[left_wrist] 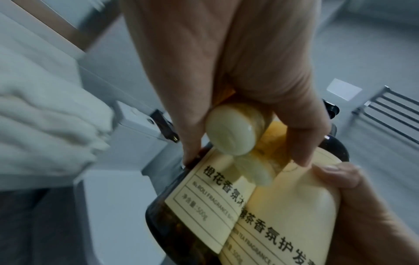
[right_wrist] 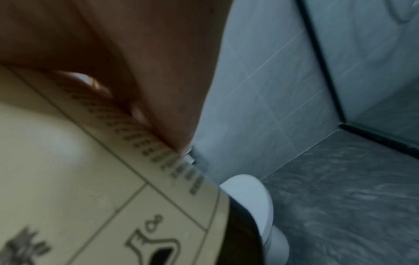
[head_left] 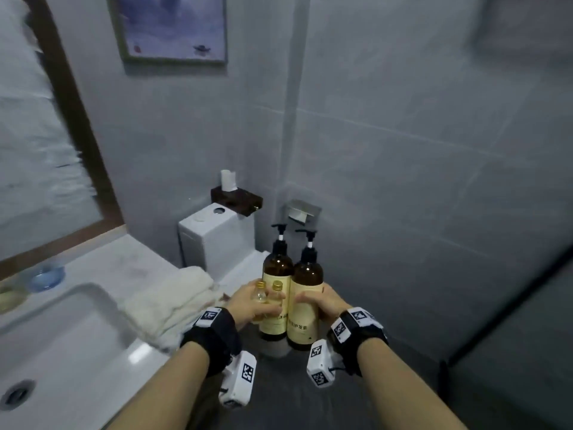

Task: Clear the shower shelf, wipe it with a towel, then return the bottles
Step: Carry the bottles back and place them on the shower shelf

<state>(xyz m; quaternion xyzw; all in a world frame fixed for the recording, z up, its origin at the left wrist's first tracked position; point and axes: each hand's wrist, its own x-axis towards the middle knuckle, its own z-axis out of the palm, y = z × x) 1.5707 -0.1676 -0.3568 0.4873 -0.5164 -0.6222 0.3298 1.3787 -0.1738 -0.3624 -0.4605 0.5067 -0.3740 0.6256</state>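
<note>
The left hand curls round two small gold-capped bottles, pressed against the left pump bottle. The right hand wraps the right pump bottle; both seem held off the floor, upright and touching, past the right edge of the sink counter with its folded towel.

In the right wrist view the pump bottle is blurred, cut off at nine and six o'clock, label print unreadable. The left hand hides the bodies of two small bottles.

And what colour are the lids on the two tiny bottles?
Gold, on the two small bottles held in the left hand; clearest in the head view.
</note>
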